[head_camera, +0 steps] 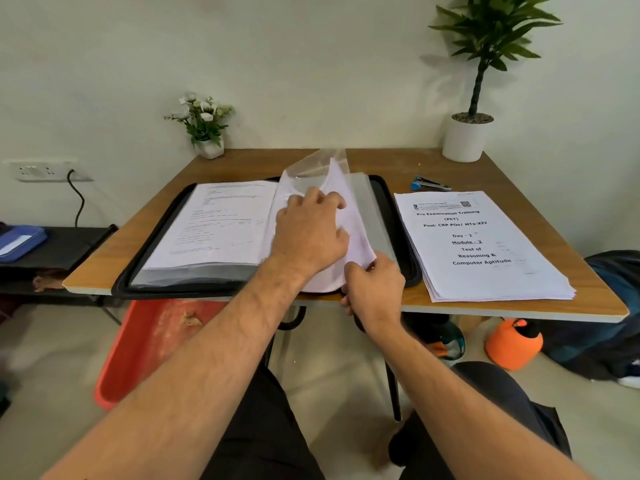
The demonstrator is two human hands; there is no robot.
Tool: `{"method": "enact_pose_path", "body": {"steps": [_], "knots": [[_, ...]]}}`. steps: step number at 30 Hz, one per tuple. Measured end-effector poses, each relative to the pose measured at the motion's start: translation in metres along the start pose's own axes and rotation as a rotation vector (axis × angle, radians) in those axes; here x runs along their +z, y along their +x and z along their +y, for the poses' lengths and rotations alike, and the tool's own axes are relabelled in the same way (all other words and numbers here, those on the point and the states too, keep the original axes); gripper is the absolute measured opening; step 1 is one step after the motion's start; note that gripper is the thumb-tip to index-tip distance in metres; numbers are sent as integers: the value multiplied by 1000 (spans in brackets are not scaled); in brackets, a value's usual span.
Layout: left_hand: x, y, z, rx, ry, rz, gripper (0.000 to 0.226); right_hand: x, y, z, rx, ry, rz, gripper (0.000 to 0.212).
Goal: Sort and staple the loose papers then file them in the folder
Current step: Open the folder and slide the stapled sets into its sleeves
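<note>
On the wooden table, seen from the head camera, a black folder lies open with clear plastic sleeves. Its left side already holds a thick block of filled sleeves with a printed page on top, so a good part of the filing looks done. At the middle, one clear sleeve stands lifted, and a set of white papers curves up against it — this set seems to be going into the sleeve now. The left hand lies on the papers with its fingers curled over their upper edge, holding the sleeve and sheets in place. The right hand pinches the near lower corner of the same papers at the table's front edge. Whether this set is stapled I cannot tell.

Just right of the folder, a tall pile of loose papers waits, its top sheet a training module cover — much is left to sort, staple and file. Behind that pile lies a blue stapler, untouched by either hand.
</note>
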State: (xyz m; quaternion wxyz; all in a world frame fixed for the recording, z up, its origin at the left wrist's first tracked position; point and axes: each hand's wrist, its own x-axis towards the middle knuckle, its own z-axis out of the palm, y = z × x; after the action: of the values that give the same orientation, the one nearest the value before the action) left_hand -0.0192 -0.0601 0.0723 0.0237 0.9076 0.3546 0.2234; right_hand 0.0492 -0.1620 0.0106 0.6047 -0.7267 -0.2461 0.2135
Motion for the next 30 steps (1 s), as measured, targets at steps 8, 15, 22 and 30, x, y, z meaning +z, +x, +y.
{"method": "enact_pose_path", "body": {"steps": [8, 15, 22, 30], "knots": [[16, -1, 3, 51, -54, -31, 30, 13, 10, -11, 9, 188, -89, 15], [25, -4, -7, 118, -196, -50, 25, 2, 15, -7, 18, 88, 15, 35], [28, -10, -22, 129, -438, -129, 30, -6, 34, -1, -94, -162, -31, 49], [56, 0, -66, -258, -426, -139, 48, -14, 43, -6, -64, -134, 4, 57]]}}
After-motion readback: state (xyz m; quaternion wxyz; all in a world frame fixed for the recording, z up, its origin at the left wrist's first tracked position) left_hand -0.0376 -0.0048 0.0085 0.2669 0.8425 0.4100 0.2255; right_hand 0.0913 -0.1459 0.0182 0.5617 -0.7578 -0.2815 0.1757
